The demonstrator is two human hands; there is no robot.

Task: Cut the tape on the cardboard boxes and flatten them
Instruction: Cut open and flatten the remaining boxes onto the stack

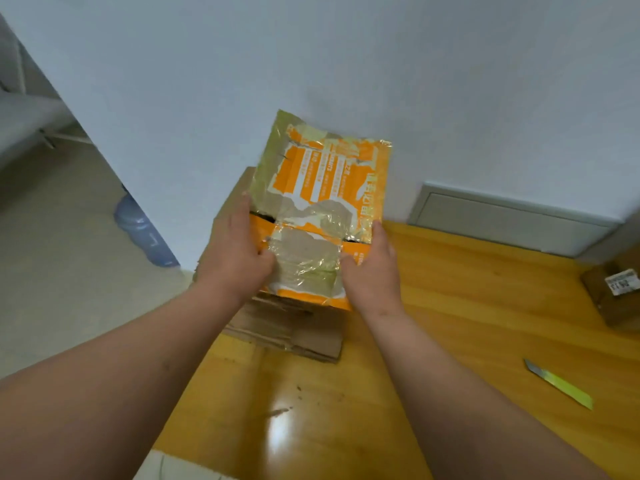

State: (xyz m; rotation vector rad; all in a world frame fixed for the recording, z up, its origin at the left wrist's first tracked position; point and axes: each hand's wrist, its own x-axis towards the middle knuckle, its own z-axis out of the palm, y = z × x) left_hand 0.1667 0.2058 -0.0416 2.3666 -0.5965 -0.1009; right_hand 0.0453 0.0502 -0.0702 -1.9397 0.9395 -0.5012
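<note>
An orange and white printed cardboard box (325, 188), patched with shiny clear tape and torn paper, is held above the far left part of the wooden table (450, 306). My left hand (232, 251) grips its left edge with the thumb on the top face. My right hand (372, 268) grips its right edge the same way. A slit runs across the box's top face between the two hands. Under the box lies a stack of flattened brown cardboard (287, 327). A yellow-green utility knife (559, 384) lies on the table at the right, apart from both hands.
A brown cardboard box with a white label (616, 292) stands at the table's right edge. A white wall rises behind the table, with a grey panel (512, 220) low on it. A blue water jug (142, 233) stands on the floor at the left.
</note>
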